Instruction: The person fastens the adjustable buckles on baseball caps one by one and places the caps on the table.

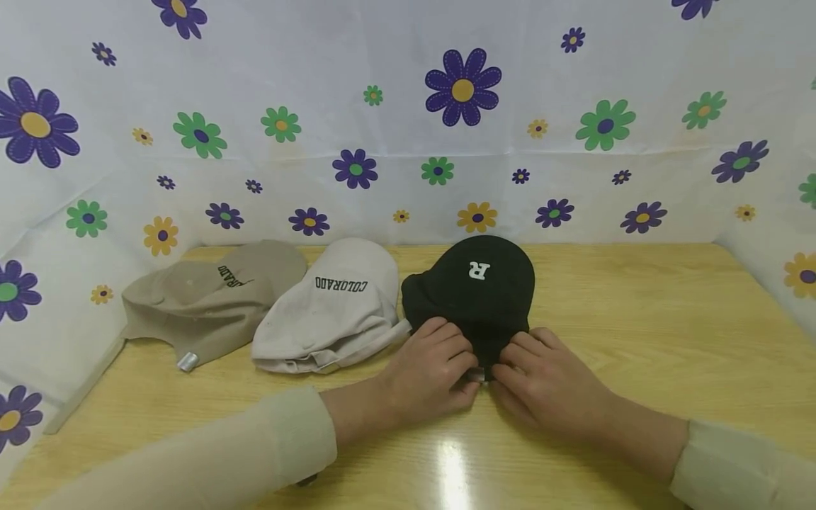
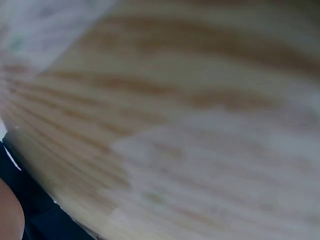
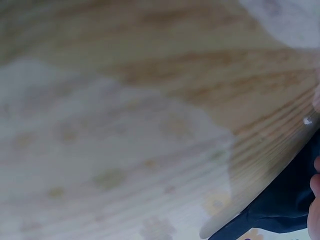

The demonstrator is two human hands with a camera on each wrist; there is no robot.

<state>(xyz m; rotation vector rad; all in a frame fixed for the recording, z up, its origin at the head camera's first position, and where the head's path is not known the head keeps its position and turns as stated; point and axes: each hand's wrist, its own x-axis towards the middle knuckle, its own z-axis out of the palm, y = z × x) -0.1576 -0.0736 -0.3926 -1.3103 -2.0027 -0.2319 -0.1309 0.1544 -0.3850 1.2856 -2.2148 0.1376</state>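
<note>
We are locating the black cap [image 1: 494,304] on the tabletop [image 1: 644,304], directly ahead of the fingers of both hands. It is lying to the right of the pale cap [image 1: 344,304] and the tan cap [image 1: 210,301]. We are judging its long axis to be running away from the person: the rounded end is facing the backdrop [image 1: 395,42], and the narrower end is facing the hands. The left hand [image 1: 433,368] is gripping at the near left edge, the right hand [image 1: 551,379] at the near right edge; neither is clearly lying nearer. Both sets of fingers are pinching the cap's near end, and the metal buckle [image 1: 476,374] is sitting between them, just beside the left fingers. We are unable to tell how the fingertips are seating beneath the fabric, since the wrist views are catching only slivers of skin.
</note>
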